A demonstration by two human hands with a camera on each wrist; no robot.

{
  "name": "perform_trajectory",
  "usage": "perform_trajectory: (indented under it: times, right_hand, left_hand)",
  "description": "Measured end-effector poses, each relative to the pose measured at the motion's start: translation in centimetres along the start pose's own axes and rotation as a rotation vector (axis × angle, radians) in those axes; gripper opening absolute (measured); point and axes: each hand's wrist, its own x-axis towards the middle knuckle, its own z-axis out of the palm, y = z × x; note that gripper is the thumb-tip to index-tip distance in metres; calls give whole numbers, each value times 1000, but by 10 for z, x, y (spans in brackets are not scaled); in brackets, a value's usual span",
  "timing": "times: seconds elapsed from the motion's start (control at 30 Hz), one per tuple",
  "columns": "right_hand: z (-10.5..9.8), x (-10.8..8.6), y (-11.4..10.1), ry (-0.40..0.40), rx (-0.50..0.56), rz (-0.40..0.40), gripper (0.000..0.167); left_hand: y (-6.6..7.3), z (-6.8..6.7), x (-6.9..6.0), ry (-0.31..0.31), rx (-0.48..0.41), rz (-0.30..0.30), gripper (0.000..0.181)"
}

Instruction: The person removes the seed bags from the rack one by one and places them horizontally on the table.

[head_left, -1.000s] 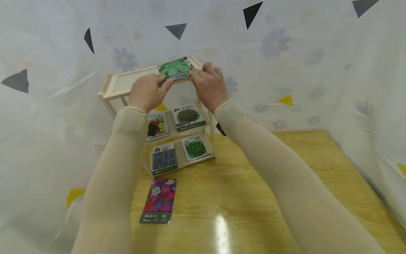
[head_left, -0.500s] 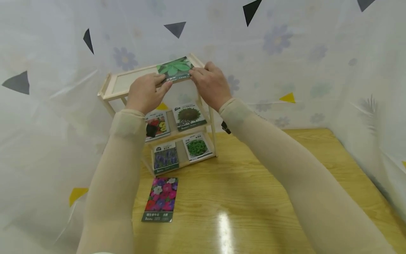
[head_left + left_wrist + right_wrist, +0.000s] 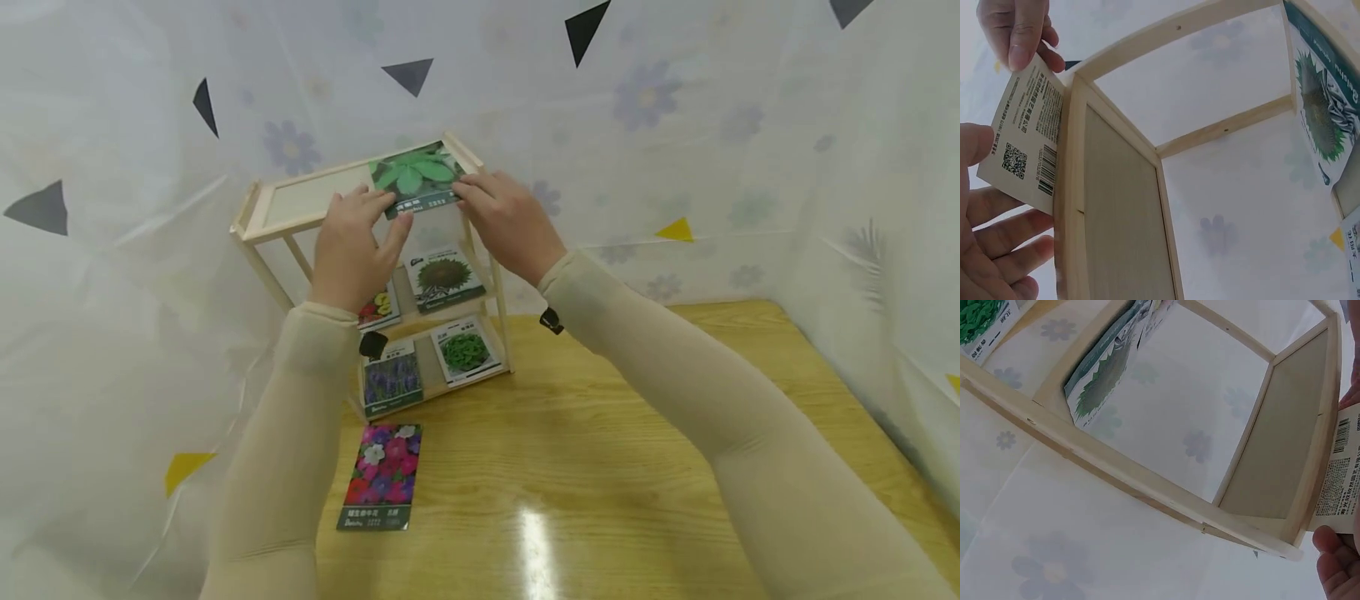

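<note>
A green-leaf seed packet point(image 3: 416, 173) lies at the right end of the wooden rack's point(image 3: 281, 222) top shelf, its near end jutting past the front edge. My right hand point(image 3: 513, 225) pinches its near right corner; in the left wrist view that thumb presses the printed underside. My left hand point(image 3: 356, 246) touches the near left corner with fingertips, its thumb spread away below. From beneath, the packet's barcoded back point(image 3: 1025, 137) shows, with my left fingers point(image 3: 1013, 244) extended beside it. The right wrist view cuts off most of both hands.
The middle shelf bears a sunflower packet point(image 3: 444, 277) and a partly hidden red-and-yellow one point(image 3: 384, 310). On the bottom shelf are a lavender packet point(image 3: 393, 379) and a leafy green one point(image 3: 463, 352). A petunia packet point(image 3: 382, 475) lies on the wooden table point(image 3: 585, 467) in front.
The leaf packet has slid toward me, now overhanging the shelf front more. My left thumb has come away from its edge and that hand sits slightly lower. The right hand keeps its hold.
</note>
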Motion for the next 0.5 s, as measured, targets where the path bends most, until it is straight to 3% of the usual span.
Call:
perform_trajectory:
  times: [0.17,0.3,0.5]
  right_hand:
    - [-10,-19,-2,36,33,-60,30]
    - [-16,-36,-8,61,46,-117,31]
    - [-19,-60,-17,89,72,-197,32]
  left_hand:
    - [13,5,-21,93,-51,22,55]
    - [21,10,-41,111,-95,-11,64]
    - [26,23,-69,115,-223,-9,75]
